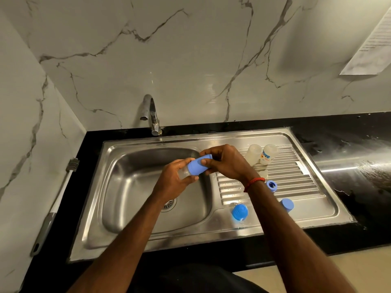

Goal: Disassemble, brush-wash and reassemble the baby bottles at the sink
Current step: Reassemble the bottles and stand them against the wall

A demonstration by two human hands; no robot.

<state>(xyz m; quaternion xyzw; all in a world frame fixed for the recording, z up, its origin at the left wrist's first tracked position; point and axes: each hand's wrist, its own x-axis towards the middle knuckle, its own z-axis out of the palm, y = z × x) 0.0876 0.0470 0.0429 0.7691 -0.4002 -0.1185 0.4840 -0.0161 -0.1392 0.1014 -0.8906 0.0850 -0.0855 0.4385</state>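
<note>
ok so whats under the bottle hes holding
Only the bare steel sink basin, with its drain partly hidden by the left hand. The bottle is held in the air between that and the right hand.

Head camera, looking down over the sink

I have one wide-angle view from head height, facing forward and down, close over the sink [148, 187]; drainboard [275, 176] right, marble wall [190, 60] far, both forearms entering from the near edge.
</note>
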